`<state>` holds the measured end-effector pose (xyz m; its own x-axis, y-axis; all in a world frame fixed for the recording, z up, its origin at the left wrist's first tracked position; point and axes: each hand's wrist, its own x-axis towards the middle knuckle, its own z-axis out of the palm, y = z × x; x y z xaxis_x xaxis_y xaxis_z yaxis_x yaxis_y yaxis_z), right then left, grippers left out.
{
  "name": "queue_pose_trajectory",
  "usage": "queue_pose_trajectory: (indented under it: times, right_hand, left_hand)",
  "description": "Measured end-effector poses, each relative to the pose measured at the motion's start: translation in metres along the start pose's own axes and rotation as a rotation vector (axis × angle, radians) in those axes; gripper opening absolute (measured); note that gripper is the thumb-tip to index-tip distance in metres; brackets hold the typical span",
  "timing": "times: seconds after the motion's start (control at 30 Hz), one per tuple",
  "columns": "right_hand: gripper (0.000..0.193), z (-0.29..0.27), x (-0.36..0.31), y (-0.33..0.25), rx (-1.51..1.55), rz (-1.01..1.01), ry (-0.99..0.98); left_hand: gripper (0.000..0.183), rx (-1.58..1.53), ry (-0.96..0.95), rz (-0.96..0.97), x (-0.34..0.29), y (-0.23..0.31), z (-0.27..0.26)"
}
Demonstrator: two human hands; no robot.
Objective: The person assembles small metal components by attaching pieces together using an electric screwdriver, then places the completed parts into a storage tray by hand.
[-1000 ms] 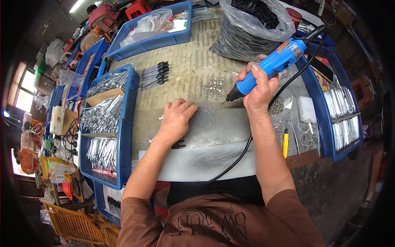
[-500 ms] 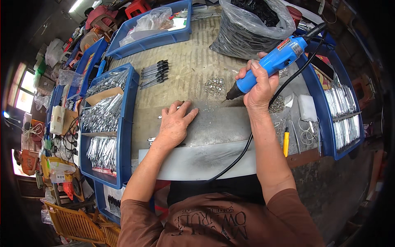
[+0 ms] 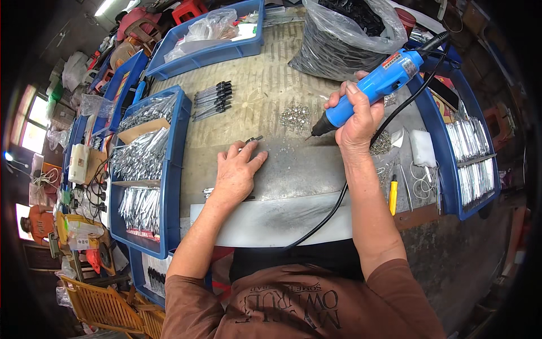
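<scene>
My right hand (image 3: 358,116) is wrapped round a blue electric screwdriver (image 3: 375,87) with a black nose and a black cable. Its thin bit points down left, close above the tabletop beside a scatter of tiny shiny metal parts (image 3: 294,116). On the grey worktop my left hand (image 3: 238,169) lies with fingers bent, palm down. A slim dark-ended piece (image 3: 255,138) sticks out past its fingertips, most of it hidden beneath them. Beyond that hand lie several black-and-clear pen-like pieces (image 3: 212,100) in a row.
Blue trays of slim silver pieces stand at the left (image 3: 179,152) and right (image 3: 490,189). A yellow-handled screwdriver (image 3: 393,195) and a white block (image 3: 422,148) lie at the right. At the back are a clear bag of black parts (image 3: 333,53) and a blue tray (image 3: 209,59).
My left hand has shifted slightly left, and the dark-ended piece shows more beyond its fingertips. The electric screwdriver has hardly moved. A person at the far left edge has shifted.
</scene>
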<state>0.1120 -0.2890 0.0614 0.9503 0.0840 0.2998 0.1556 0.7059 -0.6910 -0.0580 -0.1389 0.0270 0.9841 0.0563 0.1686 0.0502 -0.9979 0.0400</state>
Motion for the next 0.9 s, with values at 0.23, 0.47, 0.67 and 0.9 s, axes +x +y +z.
queue_pose_trajectory:
  times: [0.23,0.47,0.67,0.9]
  right_hand:
    - [0.036,0.0,-0.001,0.002,0.004,0.011,-0.003]
    - [0.036,0.0,-0.001,0.001,0.007,0.003,-0.008]
    - [0.035,0.0,0.0,0.002,0.001,0.005,-0.006]
    - [0.036,0.0,0.0,0.002,0.0,0.007,0.001]
  left_hand:
    - [0.044,-0.002,0.005,-0.013,0.0,0.001,-0.001]
    - [0.045,0.01,0.034,-0.045,0.002,-0.002,0.002]
    - [0.045,0.011,0.038,-0.02,0.006,0.0,0.003]
    - [0.042,0.006,0.01,0.016,0.006,0.007,0.003]
